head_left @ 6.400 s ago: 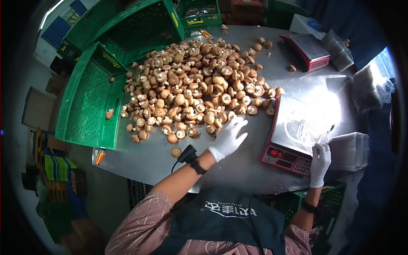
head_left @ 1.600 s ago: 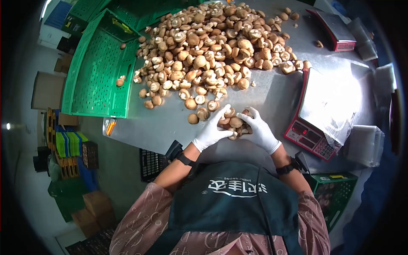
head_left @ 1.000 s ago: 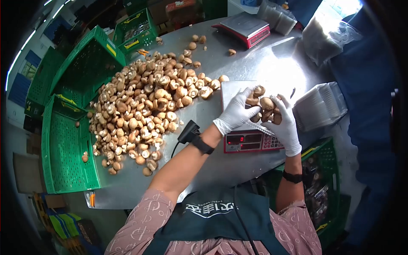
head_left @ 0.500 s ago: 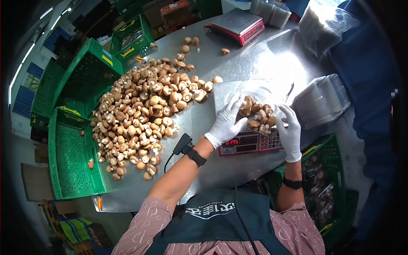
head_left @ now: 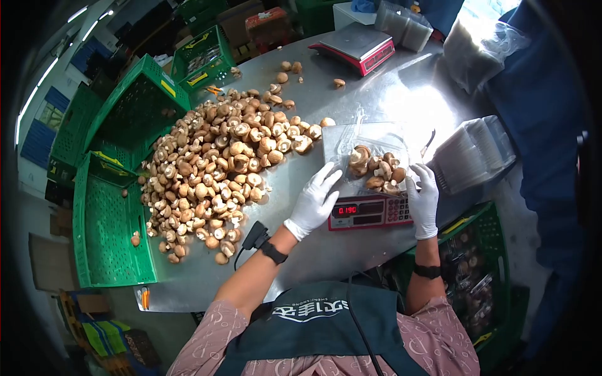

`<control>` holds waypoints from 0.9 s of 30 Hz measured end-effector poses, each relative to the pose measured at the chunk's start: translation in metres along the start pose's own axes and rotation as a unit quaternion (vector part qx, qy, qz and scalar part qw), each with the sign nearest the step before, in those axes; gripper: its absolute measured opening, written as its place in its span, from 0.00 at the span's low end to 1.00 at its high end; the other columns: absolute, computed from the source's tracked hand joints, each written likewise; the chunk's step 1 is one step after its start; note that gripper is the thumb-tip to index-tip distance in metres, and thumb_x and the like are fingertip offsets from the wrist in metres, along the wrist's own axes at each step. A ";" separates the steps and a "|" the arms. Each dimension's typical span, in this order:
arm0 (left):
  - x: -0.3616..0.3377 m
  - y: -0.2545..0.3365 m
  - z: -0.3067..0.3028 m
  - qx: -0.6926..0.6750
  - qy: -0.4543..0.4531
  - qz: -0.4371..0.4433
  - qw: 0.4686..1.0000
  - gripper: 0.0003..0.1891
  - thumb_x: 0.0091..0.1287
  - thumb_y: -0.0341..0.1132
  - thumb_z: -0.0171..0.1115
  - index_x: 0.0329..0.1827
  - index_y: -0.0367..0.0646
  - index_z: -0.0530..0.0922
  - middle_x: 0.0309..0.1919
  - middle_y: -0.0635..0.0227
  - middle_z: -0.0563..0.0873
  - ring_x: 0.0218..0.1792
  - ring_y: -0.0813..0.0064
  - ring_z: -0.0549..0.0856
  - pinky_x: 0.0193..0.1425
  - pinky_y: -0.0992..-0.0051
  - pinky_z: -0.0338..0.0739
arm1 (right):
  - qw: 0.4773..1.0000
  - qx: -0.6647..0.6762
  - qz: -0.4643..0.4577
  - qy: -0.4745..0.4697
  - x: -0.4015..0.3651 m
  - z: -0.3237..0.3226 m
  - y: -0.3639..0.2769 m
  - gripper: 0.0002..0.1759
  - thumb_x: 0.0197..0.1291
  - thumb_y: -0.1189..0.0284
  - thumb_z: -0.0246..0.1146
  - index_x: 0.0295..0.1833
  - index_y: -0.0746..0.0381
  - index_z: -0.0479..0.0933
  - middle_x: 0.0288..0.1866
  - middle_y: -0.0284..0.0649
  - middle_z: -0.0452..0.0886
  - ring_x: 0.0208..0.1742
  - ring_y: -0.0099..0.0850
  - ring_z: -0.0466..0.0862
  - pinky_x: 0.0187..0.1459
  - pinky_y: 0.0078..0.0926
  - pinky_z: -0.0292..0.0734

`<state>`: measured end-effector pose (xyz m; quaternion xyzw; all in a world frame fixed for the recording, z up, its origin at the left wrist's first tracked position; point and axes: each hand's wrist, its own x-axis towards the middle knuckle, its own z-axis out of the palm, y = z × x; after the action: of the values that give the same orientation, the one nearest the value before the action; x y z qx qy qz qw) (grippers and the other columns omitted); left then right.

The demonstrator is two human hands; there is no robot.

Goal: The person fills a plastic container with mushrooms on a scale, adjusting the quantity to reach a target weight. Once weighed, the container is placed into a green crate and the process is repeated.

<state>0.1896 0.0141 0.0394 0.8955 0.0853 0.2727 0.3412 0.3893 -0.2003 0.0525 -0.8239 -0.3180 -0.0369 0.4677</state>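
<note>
A clear plastic clamshell [head_left: 348, 139] lies open on the scale [head_left: 334, 222], with several brown mushrooms [head_left: 384, 168] in its near part. The scale's red display shows about 0.190. My left hand [head_left: 311, 203], in a white glove, is left of the scale's front corner, fingers spread and nothing in them. At the clamshell's right edge is my right hand [head_left: 424, 199], also gloved, with thumb and fingers apart and the fingertips right by the rim. A large heap of mushrooms [head_left: 210, 169] covers the table's left side.
Green crates [head_left: 106, 238] line the table's left edge. Stacked clear containers [head_left: 473, 153] stand right of the scale, and a second scale [head_left: 357, 47] is at the back. A crate of packed mushrooms [head_left: 476, 276] sits below on the right. Loose mushrooms [head_left: 339, 83] lie farther back.
My left hand has drawn back from the mushrooms in the clamshell, toward the lower left. My right hand has shifted slightly down, and the display has gone from 0.175 to about 0.190.
</note>
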 end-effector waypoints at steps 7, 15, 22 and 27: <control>-0.140 -0.033 -0.076 0.183 0.087 -0.135 0.970 0.23 0.68 0.31 0.66 0.68 0.43 0.79 0.70 0.53 0.76 0.68 0.50 0.77 0.73 0.55 0.71 | 0.995 0.094 -0.013 -0.005 -0.035 0.017 -0.059 0.10 0.71 0.80 0.63 0.56 0.69 0.82 0.49 0.46 0.88 0.50 0.33 0.87 0.55 0.29 0.80; -0.311 -0.034 -0.121 0.384 0.072 -0.323 0.862 0.33 0.64 0.37 0.70 0.74 0.42 0.72 0.72 0.43 0.68 0.71 0.39 0.68 0.74 0.47 0.64 | 0.904 0.112 -0.125 -0.393 -0.121 0.121 -0.139 0.09 0.63 0.78 0.65 0.49 0.66 0.84 0.44 0.50 0.88 0.46 0.45 0.89 0.49 0.36 0.83; -0.348 -0.032 -0.122 0.305 0.194 -0.395 0.845 0.44 0.62 0.42 0.76 0.79 0.39 0.64 0.75 0.35 0.64 0.71 0.35 0.69 0.73 0.45 0.66 | 0.804 0.073 -0.251 -0.533 -0.146 0.202 -0.175 0.10 0.65 0.69 0.66 0.48 0.63 0.84 0.40 0.51 0.85 0.43 0.51 0.86 0.46 0.44 0.81; -0.322 -0.047 -0.140 0.279 0.181 -0.367 0.869 0.50 0.52 0.47 0.82 0.78 0.42 0.67 0.72 0.38 0.68 0.69 0.37 0.72 0.70 0.47 0.70 | 0.831 0.074 -0.305 -0.460 -0.160 0.279 -0.184 0.14 0.64 0.72 0.65 0.54 0.61 0.82 0.49 0.51 0.83 0.48 0.51 0.83 0.48 0.47 0.80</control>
<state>-0.1547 0.0196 -0.0438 0.7925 0.5409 0.2494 0.1314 0.0933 0.0089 -0.0234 -0.5695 -0.7333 0.2290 0.2924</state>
